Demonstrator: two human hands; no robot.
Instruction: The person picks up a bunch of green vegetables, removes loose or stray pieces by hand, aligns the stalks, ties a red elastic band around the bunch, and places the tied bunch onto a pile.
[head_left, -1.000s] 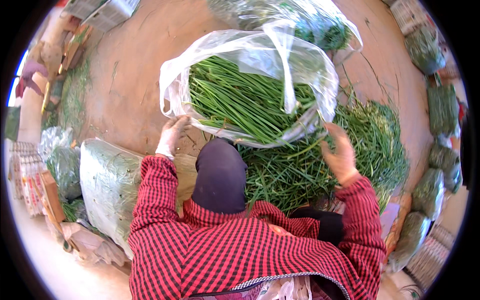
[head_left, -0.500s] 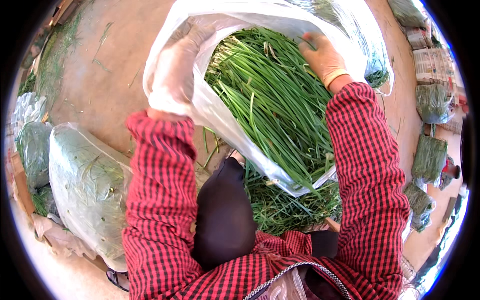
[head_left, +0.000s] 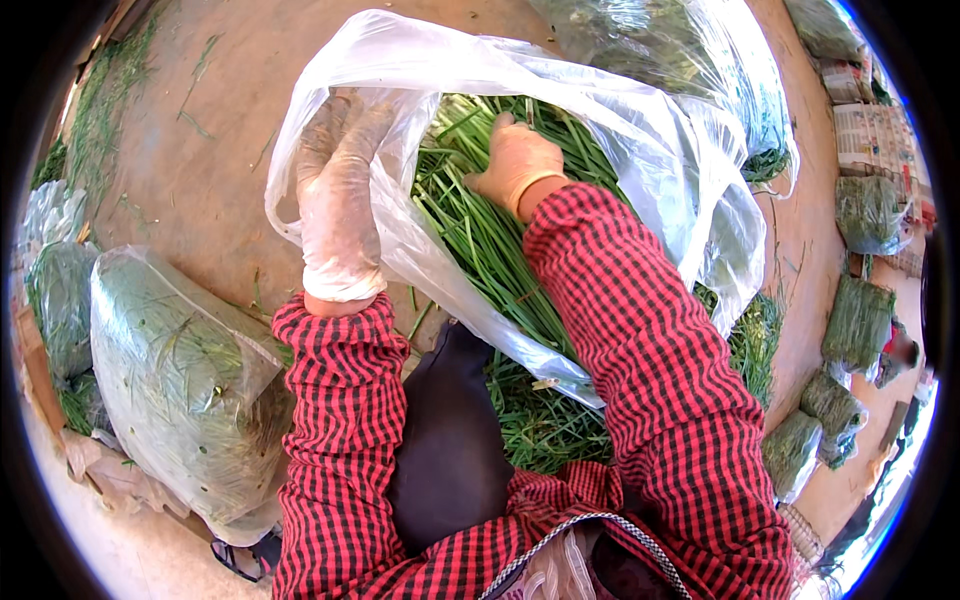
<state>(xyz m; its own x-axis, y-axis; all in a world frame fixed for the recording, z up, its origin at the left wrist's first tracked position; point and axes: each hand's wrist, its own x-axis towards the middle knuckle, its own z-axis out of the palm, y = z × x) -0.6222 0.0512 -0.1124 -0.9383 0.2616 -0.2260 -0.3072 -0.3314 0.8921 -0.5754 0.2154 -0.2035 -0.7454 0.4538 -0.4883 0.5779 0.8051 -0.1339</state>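
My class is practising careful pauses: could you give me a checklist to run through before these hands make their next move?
1. Bag mouth open: ok, the clear plastic bag gapes around the green stalks.
2. Right hand at the stalks: ok, it lies on them within the mouth.
3. Left hand gripping the plastic: cannot tell, it is at the mouth's left side but its hold is unclear.
4. Loose greens cleared away: not ok, they lie beside the dark-clad knee.
5. Bag's underside undamaged: cannot tell, it is hidden.
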